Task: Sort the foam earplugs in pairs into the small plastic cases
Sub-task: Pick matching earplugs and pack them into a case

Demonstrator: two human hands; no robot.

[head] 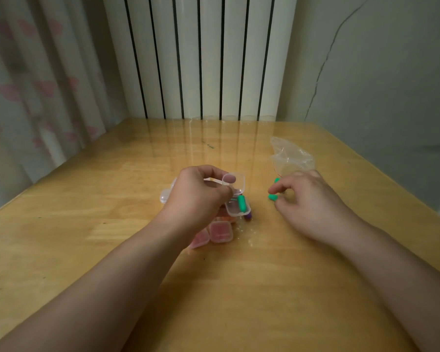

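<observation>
Your left hand (pixel 201 191) grips an open case (pixel 235 199) holding one green earplug (pixel 241 203); your right hand (pixel 305 196) pinches another earplug (pixel 273 197). Tilting the case risks spilling.

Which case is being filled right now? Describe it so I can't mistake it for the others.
On the wooden table, look just in front of the left hand, which holds the open clear case with its lid flipped up. Unlike the closed cases with pink contents nearer the person, it is open and holds one green earplug.
</observation>
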